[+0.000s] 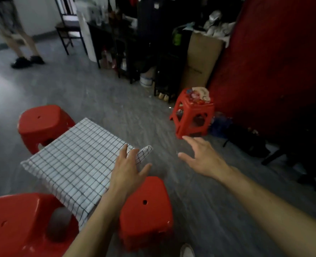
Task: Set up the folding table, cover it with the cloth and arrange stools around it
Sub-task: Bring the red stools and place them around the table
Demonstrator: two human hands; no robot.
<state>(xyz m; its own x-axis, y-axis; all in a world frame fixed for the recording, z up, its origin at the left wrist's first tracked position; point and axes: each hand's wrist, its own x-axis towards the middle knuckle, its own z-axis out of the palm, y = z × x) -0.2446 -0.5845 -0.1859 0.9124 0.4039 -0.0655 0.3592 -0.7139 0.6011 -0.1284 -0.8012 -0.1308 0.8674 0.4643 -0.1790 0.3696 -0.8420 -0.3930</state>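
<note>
Head view: the desk [47, 182] stands under its checked cloth [75, 160], with three red stools [144, 206] at 11, 7 and 5 o'clock. The fourth stool [192, 115], carrying clutter, sits apart at 2 o'clock. Left hand [125, 173] flat on the cloth; right hand [203, 156] spread, empty.

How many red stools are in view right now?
4: one at the table's far left, one near left, one by the left hand, one apart near the red wall. Others may be hidden.
</note>
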